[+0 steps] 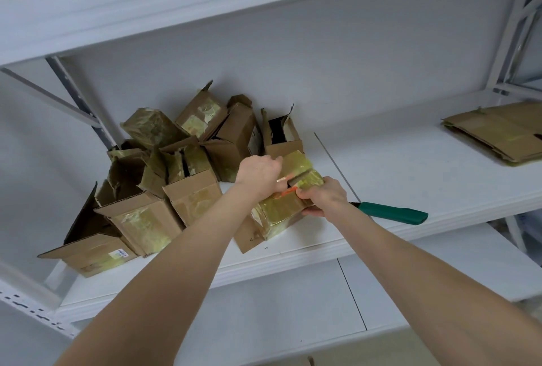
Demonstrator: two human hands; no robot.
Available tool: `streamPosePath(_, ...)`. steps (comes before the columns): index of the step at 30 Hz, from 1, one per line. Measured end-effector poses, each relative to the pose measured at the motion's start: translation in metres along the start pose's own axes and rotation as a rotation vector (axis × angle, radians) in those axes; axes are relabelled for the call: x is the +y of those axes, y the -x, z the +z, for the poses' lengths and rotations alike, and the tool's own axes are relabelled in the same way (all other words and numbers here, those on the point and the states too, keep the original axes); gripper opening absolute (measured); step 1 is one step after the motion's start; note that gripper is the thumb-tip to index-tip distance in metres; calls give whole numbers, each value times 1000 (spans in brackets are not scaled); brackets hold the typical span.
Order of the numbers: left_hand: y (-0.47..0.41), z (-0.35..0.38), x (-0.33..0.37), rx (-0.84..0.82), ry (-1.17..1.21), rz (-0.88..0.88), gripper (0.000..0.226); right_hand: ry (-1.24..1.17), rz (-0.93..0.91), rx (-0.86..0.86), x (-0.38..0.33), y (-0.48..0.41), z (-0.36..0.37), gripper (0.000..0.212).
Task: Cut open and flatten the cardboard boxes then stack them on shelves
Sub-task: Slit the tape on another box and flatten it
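On the white shelf (pixel 410 166), right of the heap of open boxes (pixel 164 189) and well left of the flattened stack (pixel 498 131), we have the taped box (pixel 281 213) near the front edge, with the green-handled knife (pixel 393 213) lying just beside it. Our left hand (pixel 258 172) curls its fingers into the split top seam; our right hand (pixel 325 195) grips the box's near side, thumb at the seam. We judge it light and stiff-walled with slick tape, so grab bare flap edges.
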State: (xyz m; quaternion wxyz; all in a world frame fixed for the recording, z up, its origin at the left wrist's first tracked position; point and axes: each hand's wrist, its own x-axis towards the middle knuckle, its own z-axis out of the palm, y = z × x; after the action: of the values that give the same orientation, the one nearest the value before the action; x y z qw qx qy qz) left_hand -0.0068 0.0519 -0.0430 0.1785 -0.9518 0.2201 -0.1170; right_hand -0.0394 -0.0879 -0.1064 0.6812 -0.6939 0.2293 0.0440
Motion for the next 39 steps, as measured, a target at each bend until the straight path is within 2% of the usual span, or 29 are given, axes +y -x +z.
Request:
streamPosePath(3,-3,-13,-11,-81,244,3,27,-1,-2,-4,2,0,-2,42)
streamPosePath(5,-4,-24,-20,-129,471,-46,24,7,-9,-5,3,0,-3,46)
streamPosePath(7,-2,-34,-26,-144,584,-66,24,-1,-7,-14,4,2,-5,52)
streamPosePath(11,2,-34,-29,-109,667,-89,33,-130,14,-63,6,10,-12,69)
streamPosePath(13,3,-30,-29,-51,670,-82,30,-238,31,-85,7,14,-18,68)
streamPosePath(17,4,-36,-16,73,641,-7,28,-220,102,-122,-3,22,-25,77)
streamPosePath(20,4,-42,-4,169,647,27,30,-282,132,-79,-12,22,-29,68)
streamPosePath(23,7,-39,1,193,701,0,33,-311,110,-31,-12,20,-37,46)
streamPosePath(25,7,-35,-1,194,746,-49,33,-364,85,-74,-6,17,-41,28)
streamPosePath(27,9,-32,-5,201,782,-111,33,-457,49,-142,-3,17,-44,20)
streamPosePath(32,8,-34,-24,267,888,-299,37,-600,4,-151,0,10,-57,28)
streamPosePath(39,6,-43,-29,380,1041,-480,26,-677,38,-133,0,6,-55,32)
